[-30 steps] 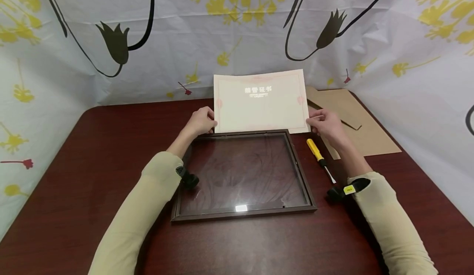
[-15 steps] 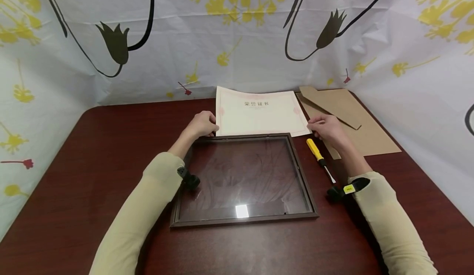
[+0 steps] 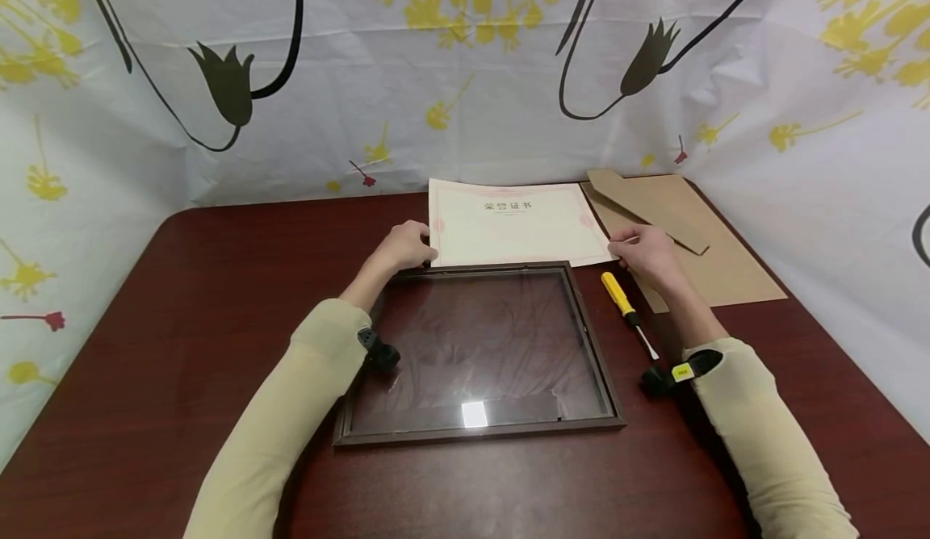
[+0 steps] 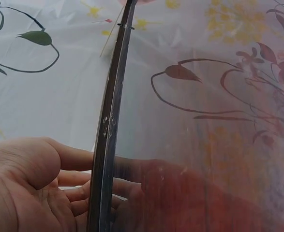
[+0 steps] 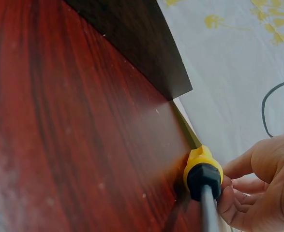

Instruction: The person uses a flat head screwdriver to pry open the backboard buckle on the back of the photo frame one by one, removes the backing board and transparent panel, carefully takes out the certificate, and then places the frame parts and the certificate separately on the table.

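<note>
A cream paper certificate [image 3: 508,236] with a pink border lies at the back of the table, behind a dark picture frame [image 3: 479,434] with a clear pane. At the certificate's left edge, my left hand [image 3: 404,247] holds the paper near its front corner; the left wrist view shows that hand [image 4: 40,179] partly behind the frame's edge [image 4: 110,116]. My right hand [image 3: 645,250] pinches the front right corner between thumb and fingers. In the right wrist view a yellow-handled screwdriver [image 5: 203,179] partly covers the right hand's fingertips [image 5: 229,200].
The screwdriver [image 3: 619,293] lies right of the frame, below my right hand. Brown backing board [image 3: 719,269] rests at the back right, with a folded strip [image 3: 650,212] on it. A white patterned sheet [image 3: 334,119] hangs behind the table [image 3: 182,345].
The certificate has come down from a raised tilt to lie flatter on the table, and has shifted slightly right. Both hands moved slightly right and down with it.
</note>
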{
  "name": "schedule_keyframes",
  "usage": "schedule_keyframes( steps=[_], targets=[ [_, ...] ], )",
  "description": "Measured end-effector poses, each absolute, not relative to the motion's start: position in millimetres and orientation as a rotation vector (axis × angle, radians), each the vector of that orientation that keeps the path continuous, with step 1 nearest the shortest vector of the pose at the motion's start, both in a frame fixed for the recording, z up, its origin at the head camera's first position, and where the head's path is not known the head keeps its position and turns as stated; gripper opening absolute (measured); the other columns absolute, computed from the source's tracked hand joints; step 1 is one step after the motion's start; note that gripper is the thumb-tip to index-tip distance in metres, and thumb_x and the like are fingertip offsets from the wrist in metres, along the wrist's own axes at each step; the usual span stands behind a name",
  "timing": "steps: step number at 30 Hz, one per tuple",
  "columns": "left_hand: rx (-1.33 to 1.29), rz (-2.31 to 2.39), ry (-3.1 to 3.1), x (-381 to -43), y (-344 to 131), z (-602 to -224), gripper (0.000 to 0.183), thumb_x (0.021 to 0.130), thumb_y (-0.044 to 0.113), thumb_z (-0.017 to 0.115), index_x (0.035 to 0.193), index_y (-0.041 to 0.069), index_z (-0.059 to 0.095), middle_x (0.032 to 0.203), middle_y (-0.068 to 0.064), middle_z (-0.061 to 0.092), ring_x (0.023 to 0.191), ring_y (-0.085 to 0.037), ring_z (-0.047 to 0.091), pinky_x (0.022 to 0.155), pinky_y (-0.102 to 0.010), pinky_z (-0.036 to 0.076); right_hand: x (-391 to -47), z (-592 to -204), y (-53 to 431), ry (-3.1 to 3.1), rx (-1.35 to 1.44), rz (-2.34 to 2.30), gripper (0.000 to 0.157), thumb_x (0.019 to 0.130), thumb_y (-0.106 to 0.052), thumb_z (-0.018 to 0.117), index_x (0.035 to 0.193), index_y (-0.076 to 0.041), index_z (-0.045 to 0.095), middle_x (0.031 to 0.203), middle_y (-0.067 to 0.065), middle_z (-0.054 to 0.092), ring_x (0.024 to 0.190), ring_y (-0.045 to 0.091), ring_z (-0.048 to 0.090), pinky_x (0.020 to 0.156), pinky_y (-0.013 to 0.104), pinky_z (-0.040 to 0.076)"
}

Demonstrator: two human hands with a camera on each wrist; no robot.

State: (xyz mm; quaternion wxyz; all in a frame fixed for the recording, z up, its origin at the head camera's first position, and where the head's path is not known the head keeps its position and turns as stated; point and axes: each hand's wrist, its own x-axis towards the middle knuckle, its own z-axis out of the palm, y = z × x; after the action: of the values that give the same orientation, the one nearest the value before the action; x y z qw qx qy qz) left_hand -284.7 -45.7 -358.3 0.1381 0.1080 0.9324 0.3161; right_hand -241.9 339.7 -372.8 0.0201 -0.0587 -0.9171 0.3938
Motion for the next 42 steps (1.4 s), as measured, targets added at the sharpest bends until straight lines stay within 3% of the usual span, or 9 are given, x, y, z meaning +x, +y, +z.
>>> schedule_keyframes(
  steps=[4,12,14,19,26,30,35,38,42],
  targets=[
    [0.334,0.893,2.701,-283.8,-42.8,-357.4,0.028,0.096,0.009,0.061,0.120,-0.005,0.064,0.083,-0.011,0.067,0.074,-0.022,0.053,0.074,-0.034,0.043,-241.2,-372.1,339.4,-2.848,-0.176,1.160,0.024,0.097,-0.013,0.064,0.109,0.008,0.065,0.089,0.015,0.065,0.071,0.019,0.059,0.057,0.023,0.048],
    [0.374,0.874,2.703,-282.4,-39.4,-354.3,0.012,0.095,0.009,0.063,0.100,-0.002,0.066,0.092,-0.013,0.065,0.076,-0.022,0.047,0.072,-0.032,0.039,-240.9,-371.9,341.8,-2.878,-0.164,1.087,0.026,0.096,-0.015,0.067,0.109,0.007,0.065,0.100,0.024,0.065,0.074,0.021,0.058,0.059,0.025,0.047],
    [0.380,0.870,2.704,-282.8,-38.9,-354.0,0.010,0.095,0.008,0.063,0.092,-0.001,0.062,0.083,-0.011,0.059,0.072,-0.021,0.043,0.069,-0.031,0.037,-241.1,-372.4,342.6,-2.883,-0.164,1.076,0.027,0.096,-0.016,0.068,0.109,0.007,0.065,0.104,0.026,0.064,0.077,0.024,0.059,0.061,0.026,0.047],
    [0.382,0.857,2.694,-283.9,-37.1,-353.2,0.022,0.093,0.005,0.063,0.076,0.005,0.049,0.065,-0.002,0.038,0.062,-0.016,0.029,0.062,-0.029,0.028,-241.4,-373.9,345.9,-2.921,-0.164,1.065,0.029,0.097,-0.017,0.068,0.112,0.006,0.062,0.113,0.032,0.061,0.090,0.035,0.060,0.070,0.034,0.047],
    [0.431,0.797,2.676,-283.3,-37.3,-350.3,0.033,0.094,0.005,0.064,0.071,0.008,0.040,0.063,-0.001,0.035,0.062,-0.017,0.029,0.063,-0.029,0.028,-242.2,-373.6,348.4,-2.966,-0.145,1.063,0.030,0.098,-0.017,0.067,0.116,0.005,0.058,0.119,0.034,0.058,0.097,0.041,0.057,0.075,0.040,0.046],
    [0.429,0.797,2.681,-283.0,-37.5,-352.1,0.032,0.094,0.006,0.066,0.074,0.007,0.041,0.065,-0.001,0.034,0.063,-0.017,0.030,0.064,-0.029,0.029,-242.7,-373.6,348.3,-2.973,-0.136,1.049,0.030,0.097,-0.018,0.066,0.116,0.005,0.059,0.118,0.033,0.058,0.097,0.041,0.057,0.075,0.040,0.046],
    [0.436,0.763,2.694,-280.9,-37.9,-353.2,0.017,0.096,0.012,0.068,0.094,-0.002,0.058,0.077,-0.008,0.046,0.070,-0.021,0.040,0.069,-0.032,0.035,-243.3,-374.0,348.7,-2.976,-0.140,1.058,0.031,0.098,-0.018,0.066,0.117,0.005,0.058,0.119,0.033,0.058,0.097,0.040,0.057,0.075,0.041,0.046],
    [0.423,0.762,2.693,-279.5,-38.9,-353.0,0.028,0.097,0.013,0.068,0.118,-0.005,0.063,0.104,-0.017,0.061,0.090,-0.027,0.054,0.081,-0.035,0.044,-243.5,-374.1,350.1,-2.983,-0.141,1.072,0.033,0.098,-0.020,0.067,0.118,0.005,0.058,0.120,0.033,0.058,0.097,0.040,0.057,0.075,0.040,0.046],
    [0.386,0.827,2.672,-277.6,-42.5,-352.6,0.046,0.097,0.014,0.066,0.138,-0.003,0.057,0.136,-0.021,0.057,0.116,-0.031,0.053,0.096,-0.041,0.045,-243.5,-373.5,351.4,-2.977,-0.126,1.124,0.034,0.098,-0.021,0.066,0.119,0.005,0.058,0.118,0.031,0.059,0.093,0.035,0.057,0.071,0.034,0.047]
  ],
)
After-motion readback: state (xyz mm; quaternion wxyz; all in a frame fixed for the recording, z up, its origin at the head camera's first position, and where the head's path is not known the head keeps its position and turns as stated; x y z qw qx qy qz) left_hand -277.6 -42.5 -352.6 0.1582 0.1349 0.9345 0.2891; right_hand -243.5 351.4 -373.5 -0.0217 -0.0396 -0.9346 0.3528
